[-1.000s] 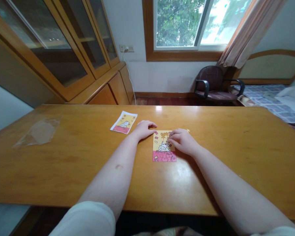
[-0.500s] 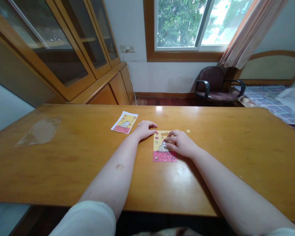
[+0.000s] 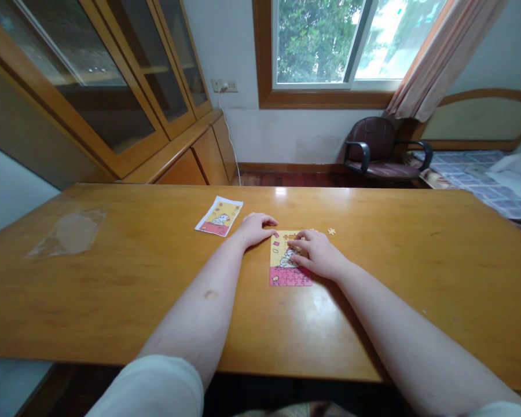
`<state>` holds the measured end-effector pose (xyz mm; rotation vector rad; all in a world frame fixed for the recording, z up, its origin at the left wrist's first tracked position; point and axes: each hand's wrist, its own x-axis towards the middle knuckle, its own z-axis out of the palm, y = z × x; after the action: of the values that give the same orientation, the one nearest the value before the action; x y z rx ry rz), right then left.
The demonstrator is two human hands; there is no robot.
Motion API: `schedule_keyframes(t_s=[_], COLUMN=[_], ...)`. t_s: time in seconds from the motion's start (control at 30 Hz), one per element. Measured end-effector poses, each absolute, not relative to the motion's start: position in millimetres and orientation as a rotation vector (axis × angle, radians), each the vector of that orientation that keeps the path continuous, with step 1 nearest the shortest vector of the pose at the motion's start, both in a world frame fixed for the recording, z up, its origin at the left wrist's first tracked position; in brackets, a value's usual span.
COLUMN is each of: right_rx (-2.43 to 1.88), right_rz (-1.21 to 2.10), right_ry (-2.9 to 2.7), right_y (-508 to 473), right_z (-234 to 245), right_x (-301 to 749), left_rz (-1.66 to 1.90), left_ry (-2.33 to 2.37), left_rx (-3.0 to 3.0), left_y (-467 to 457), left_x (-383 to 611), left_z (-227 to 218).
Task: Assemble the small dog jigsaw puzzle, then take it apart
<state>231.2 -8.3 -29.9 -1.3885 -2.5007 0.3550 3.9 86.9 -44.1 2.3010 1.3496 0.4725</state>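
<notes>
A jigsaw puzzle, yellow above and pink below with a white cartoon animal, lies flat on the wooden table. Gaps show in its upper part. My left hand rests at the puzzle's upper left corner, fingers stretched out and thumb at its edge. Over the puzzle's right side is my right hand, fingers spread and tips at the yellow and white areas; I see no piece between them. It hides much of the upper right part. A loose yellow puzzle piece lies beyond that hand, and more pieces show partly behind it.
Left of the puzzle lies a picture card with the same design. A clear plastic bag is on the table's left side. Behind the table stand a glass-doored cabinet, a chair and a bed.
My right hand's fingers have shifted slightly left and spread a little over the puzzle. My left hand stays in place.
</notes>
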Motion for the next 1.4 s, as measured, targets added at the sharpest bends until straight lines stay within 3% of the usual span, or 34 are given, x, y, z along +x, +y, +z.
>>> schedule_keyframes(t_s=[1.4], right_rx=[-1.442], right_rz=[0.344], right_ry=[-2.492], right_y=[-8.5], right_z=[-30.4], right_x=[228.5], left_rz=[0.468], left_ry=[1.346], left_rx=[2.308], left_y=[88.6], left_x=[3.4], left_z=[-45.9])
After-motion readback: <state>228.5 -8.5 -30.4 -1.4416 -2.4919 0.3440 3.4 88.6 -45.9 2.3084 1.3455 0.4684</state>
